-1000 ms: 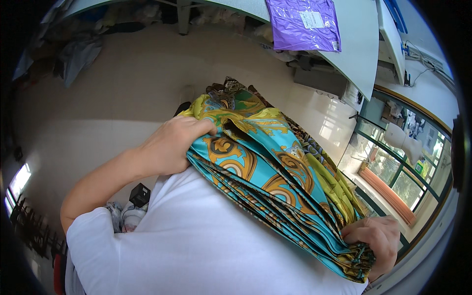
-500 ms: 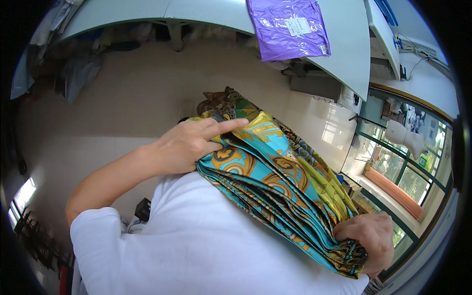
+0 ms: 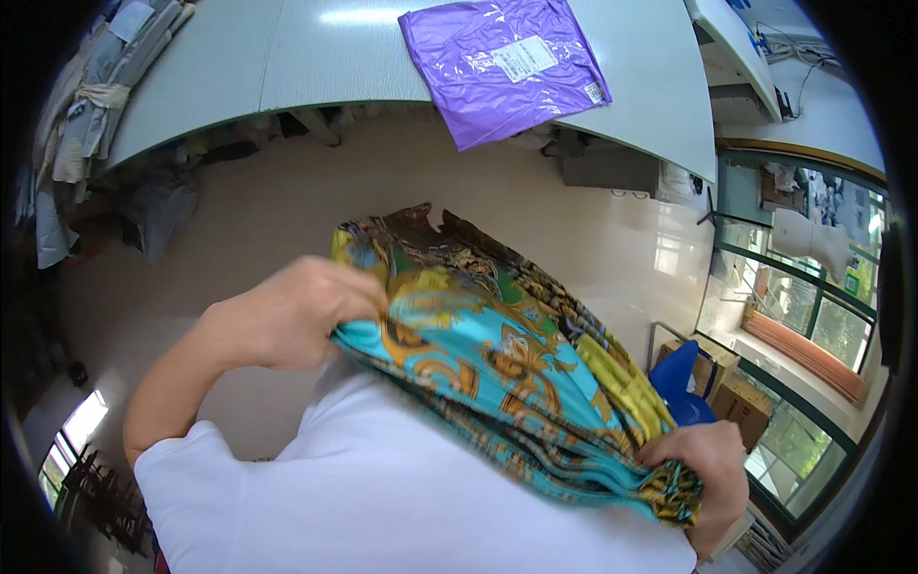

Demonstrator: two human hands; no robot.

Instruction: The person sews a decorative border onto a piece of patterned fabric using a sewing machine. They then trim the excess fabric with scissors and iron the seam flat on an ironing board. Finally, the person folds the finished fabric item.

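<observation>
A large patterned fabric (image 3: 478,359) in turquoise, yellow, brown and green lies gathered in many folds across my front, slanting down to the right. My right hand (image 3: 706,474) is closed around its bunched lower right end. At the upper left edge of the fabric my left hand (image 3: 296,311) is curled, its fingers closed on the cloth, somewhat blurred by motion. The thumb of the left hand and the exact spot it grips are hidden. Beyond my hands, the far brown corner of the fabric hangs loose over the floor.
Ahead stands a pale table (image 3: 335,48) with a shiny purple plastic mailing bag (image 3: 512,67) on it. Bundled grey-white cloth (image 3: 91,115) hangs at the far left. Cardboard boxes (image 3: 741,407) and a blue object (image 3: 681,383) stand by the green-framed window at right.
My left hand has moved left and down, its index finger no longer stretched out, and the fabric's left edge has shifted with it. More of the table shows. The right hand keeps its hold.
</observation>
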